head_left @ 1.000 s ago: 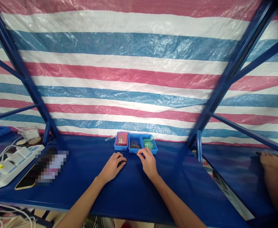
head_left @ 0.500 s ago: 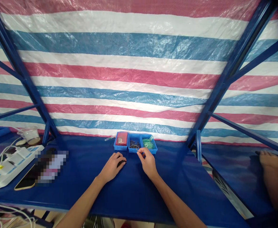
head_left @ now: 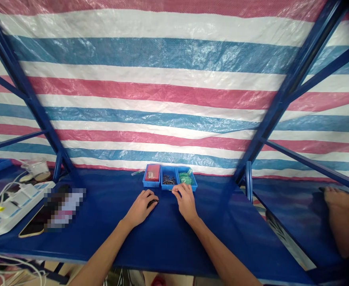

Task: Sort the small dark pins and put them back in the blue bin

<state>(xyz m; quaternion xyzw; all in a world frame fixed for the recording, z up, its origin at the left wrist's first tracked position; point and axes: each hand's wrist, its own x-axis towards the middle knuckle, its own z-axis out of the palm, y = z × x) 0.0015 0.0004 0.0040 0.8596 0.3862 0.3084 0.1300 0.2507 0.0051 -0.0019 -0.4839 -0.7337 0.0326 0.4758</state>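
My left hand (head_left: 141, 207) rests on the blue tabletop (head_left: 162, 246), its fingers curled around a small black object (head_left: 153, 202) whose kind I cannot make out. Thumb and forefinger of my right hand (head_left: 186, 202) pinch a small thin piece (head_left: 171, 190), just in front of the bins. The middle blue bin (head_left: 168, 171) contains small dark metal pieces (head_left: 168, 180) that look like screws. A red block-like pack (head_left: 153, 172) fills the left bin (head_left: 151, 184). Green plastic packets (head_left: 185, 177) lie in the right bin (head_left: 194, 185).
On the left are a white power strip (head_left: 19, 204) with cables, a phone (head_left: 33, 228) and a clear plastic cup (head_left: 39, 169). Blue metal posts (head_left: 274, 105) stand on both sides before a striped sheet (head_left: 162, 95). Another person's hand (head_left: 341, 198) is at far right.
My right hand has shifted slightly, and the thin piece in its fingertips shows at a different angle. My left hand stays in place.
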